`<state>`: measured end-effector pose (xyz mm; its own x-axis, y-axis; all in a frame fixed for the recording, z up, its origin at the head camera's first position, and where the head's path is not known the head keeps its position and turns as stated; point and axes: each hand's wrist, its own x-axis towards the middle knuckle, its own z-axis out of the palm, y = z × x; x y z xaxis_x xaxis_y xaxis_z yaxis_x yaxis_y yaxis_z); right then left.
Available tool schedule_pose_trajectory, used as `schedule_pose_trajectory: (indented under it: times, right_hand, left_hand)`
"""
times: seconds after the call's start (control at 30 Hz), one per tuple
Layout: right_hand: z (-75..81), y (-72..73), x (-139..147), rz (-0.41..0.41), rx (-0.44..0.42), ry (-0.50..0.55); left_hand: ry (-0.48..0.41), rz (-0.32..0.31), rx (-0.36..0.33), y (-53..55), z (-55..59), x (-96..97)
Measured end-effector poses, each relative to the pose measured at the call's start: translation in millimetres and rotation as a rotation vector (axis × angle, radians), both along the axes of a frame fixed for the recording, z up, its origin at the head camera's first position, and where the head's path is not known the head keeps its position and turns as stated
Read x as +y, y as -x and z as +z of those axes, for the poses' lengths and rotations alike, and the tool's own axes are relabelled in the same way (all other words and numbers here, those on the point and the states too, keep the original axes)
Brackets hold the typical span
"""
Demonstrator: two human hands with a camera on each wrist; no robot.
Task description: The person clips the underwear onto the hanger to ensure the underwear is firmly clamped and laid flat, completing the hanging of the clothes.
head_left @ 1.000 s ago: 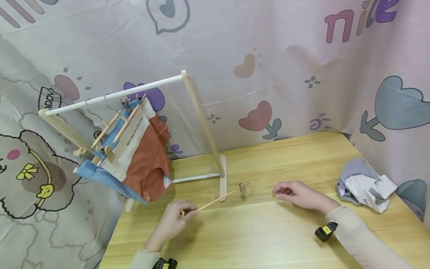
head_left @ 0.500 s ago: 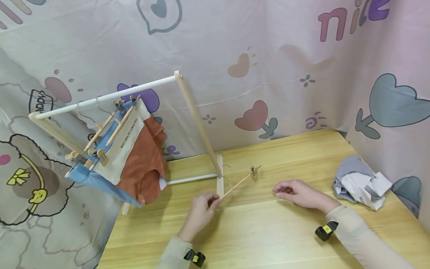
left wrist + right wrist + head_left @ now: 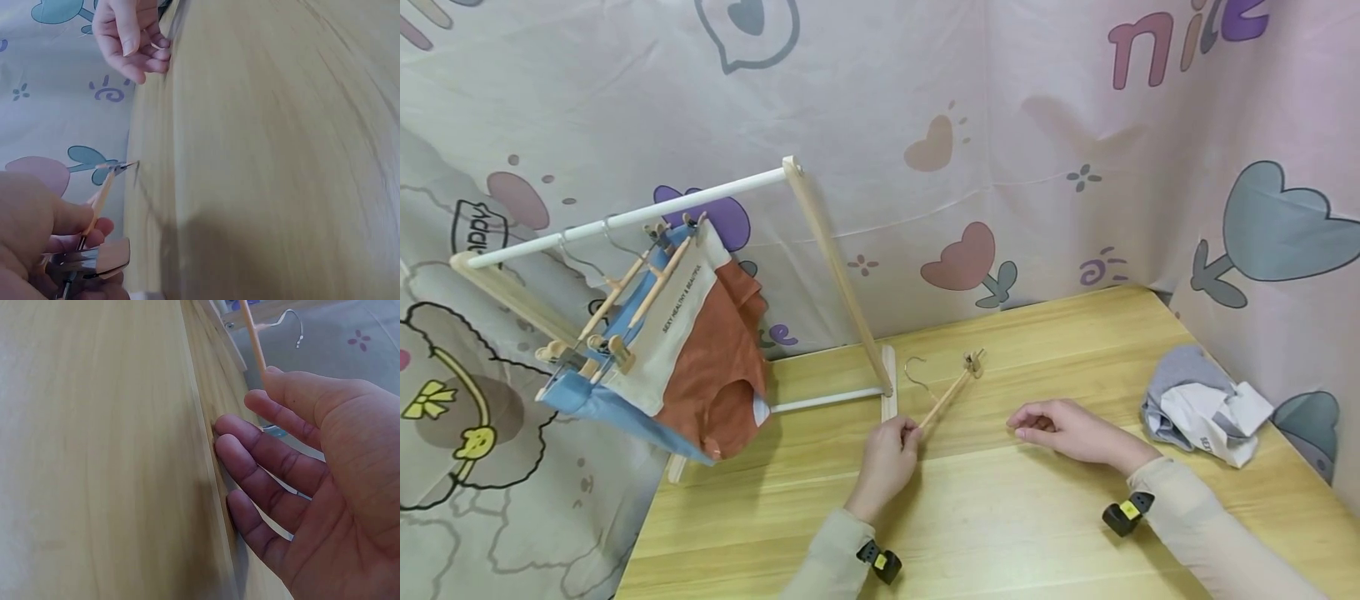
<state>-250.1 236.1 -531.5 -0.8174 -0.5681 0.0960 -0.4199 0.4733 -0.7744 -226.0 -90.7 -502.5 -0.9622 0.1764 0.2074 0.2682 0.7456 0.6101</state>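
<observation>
I have my left hand [image 3: 886, 467] pinching the wooden clip hanger [image 3: 947, 397] near one end, thumb against fingertips on the rod; the left wrist view shows the nearer clip [image 3: 112, 257] sitting within that same hand. The hanger slants away from me, seemingly raised over the table [image 3: 992, 525], just beside the foot of the drying rack [image 3: 837, 283], with its far clip [image 3: 973, 364] pointing to the back edge and its wire hook [image 3: 914, 367] standing out on the rack side. My right hand [image 3: 1067, 429] holds nothing, its fingers loosely bent above the wood, near the hanger. From the right wrist the rod seems to meet my right thumb, but the head view shows them apart, so I should judge that gap from the head camera. To handle this well, I'd keep the pinch light but firm, since a thin rod held at one end can roll and swing its hook round. I'd keep the hook clear of the rack post, and steady the far end before pressing either clip. The rust-and-white garment [image 3: 722, 350] and the blue one [image 3: 625, 417] hang on the rack to my left, the grey-and-white cloth [image 3: 1202, 404] lies bunched well to my right.
</observation>
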Motion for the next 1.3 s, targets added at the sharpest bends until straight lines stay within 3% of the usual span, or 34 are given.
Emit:
schedule_pose_trajectory:
  times: [0.37, 0.57, 0.8, 1.03, 1.3]
  right_hand:
    - [4.0, -1.5, 0.9, -0.008, -0.011, -0.002]
    - [2.7, 1.0, 1.9, -0.007, -0.028, -0.005]
    - [3.2, 1.7, 2.2, -0.010, -0.024, -0.003]
    - [3.7, 2.1, 2.3, -0.016, -0.015, -0.019]
    - [6.6, 0.8, 0.9, -0.009, -0.029, -0.020]
  left_hand:
    - [0.002, 0.068, -0.116, 5.3, -5.0, 18.0]
    - [0.015, 0.095, -0.132, 8.9, -7.1, 23.1]
    - [0.014, 0.088, -0.190, 12.3, -10.2, 25.5]
    - [0.053, 0.039, -0.173, 13.9, -9.4, 28.2]
    - [0.035, 0.020, -0.223, 11.5, -9.1, 31.5]
